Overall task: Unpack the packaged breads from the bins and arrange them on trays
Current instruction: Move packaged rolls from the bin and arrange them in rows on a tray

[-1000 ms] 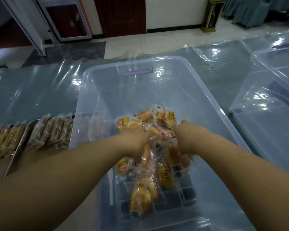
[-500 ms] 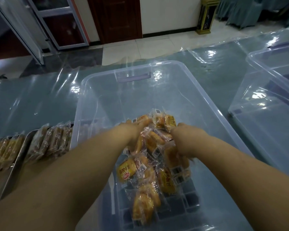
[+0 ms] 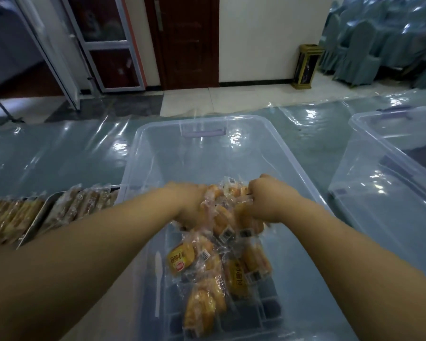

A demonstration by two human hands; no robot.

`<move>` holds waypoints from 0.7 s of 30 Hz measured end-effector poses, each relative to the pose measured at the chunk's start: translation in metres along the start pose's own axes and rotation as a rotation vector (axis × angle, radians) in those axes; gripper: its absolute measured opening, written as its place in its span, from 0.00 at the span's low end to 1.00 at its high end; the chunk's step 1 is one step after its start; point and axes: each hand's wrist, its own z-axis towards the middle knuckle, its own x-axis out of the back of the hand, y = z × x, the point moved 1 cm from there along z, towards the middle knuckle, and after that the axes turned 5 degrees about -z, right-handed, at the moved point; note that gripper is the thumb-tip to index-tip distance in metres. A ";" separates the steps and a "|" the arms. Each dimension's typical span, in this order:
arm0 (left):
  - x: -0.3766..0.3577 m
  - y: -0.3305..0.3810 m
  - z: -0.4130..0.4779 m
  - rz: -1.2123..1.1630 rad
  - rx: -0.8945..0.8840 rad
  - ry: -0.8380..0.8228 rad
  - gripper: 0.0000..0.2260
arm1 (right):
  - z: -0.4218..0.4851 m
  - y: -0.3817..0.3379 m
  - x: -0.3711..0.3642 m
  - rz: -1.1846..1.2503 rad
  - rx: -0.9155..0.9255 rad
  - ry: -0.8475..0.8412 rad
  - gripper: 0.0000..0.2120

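Orange wrapped breads [image 3: 223,219] bunched up inside the bin [image 3: 162,153], more lying loose on its floor nearer me. My left hand [image 3: 188,204] and right hand [image 3: 265,201] curl tight round the bunch. Left of bin: tray [image 3: 31,221] with breads in rows. Right of bin: second bin [image 3: 369,148].

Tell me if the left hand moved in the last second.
Yes. The left hand, gripping packaged breads, has shifted toward the bin handle, away from the loose packs below.

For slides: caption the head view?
Left hand and right hand grip packaged breads in a clear bin, filled tray alongside.
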 end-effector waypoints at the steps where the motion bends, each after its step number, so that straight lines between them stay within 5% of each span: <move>1: 0.008 -0.002 -0.011 -0.023 0.010 0.081 0.27 | -0.001 0.000 0.005 0.035 -0.001 0.045 0.04; 11: 0.040 -0.027 -0.139 -0.550 0.105 0.776 0.30 | -0.048 -0.019 0.054 0.360 0.189 0.686 0.14; 21: -0.007 -0.079 -0.272 -0.804 0.121 1.069 0.29 | -0.137 -0.118 0.057 0.510 0.403 0.934 0.18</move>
